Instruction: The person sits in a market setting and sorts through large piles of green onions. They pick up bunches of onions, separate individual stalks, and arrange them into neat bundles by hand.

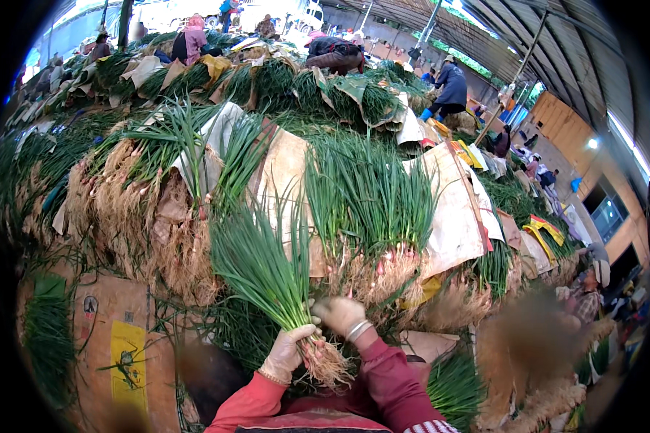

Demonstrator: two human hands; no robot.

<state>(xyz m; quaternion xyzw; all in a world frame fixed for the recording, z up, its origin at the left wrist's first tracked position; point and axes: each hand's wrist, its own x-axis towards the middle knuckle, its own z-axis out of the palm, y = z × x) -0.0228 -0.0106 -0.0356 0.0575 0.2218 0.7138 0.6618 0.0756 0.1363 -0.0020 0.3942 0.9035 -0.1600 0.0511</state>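
Note:
In front of me a thick bunch of spring onions (271, 270) slants up to the left, its green leaves fanned out and its reddish bulbs and pale roots hanging low. My left hand (284, 355), in a pale glove, is closed around the stems just above the bulbs. Just right of the stems is my right hand (341, 316), gloved too and slightly blurred. Its fingers are curled in at the edge of the bunch; what they pinch, if anything, is hidden. Beyond my hands another row of spring onions (383, 195) lies with roots toward me.
A heap of spring onions with long roots (123, 195) rises at the left. Sacking (451, 209) lies between bunches. Flattened cardboard (97, 346) lies at lower left, loose leaves around it. A person in dark blue (451, 86) bends at the far right; others sit farther back.

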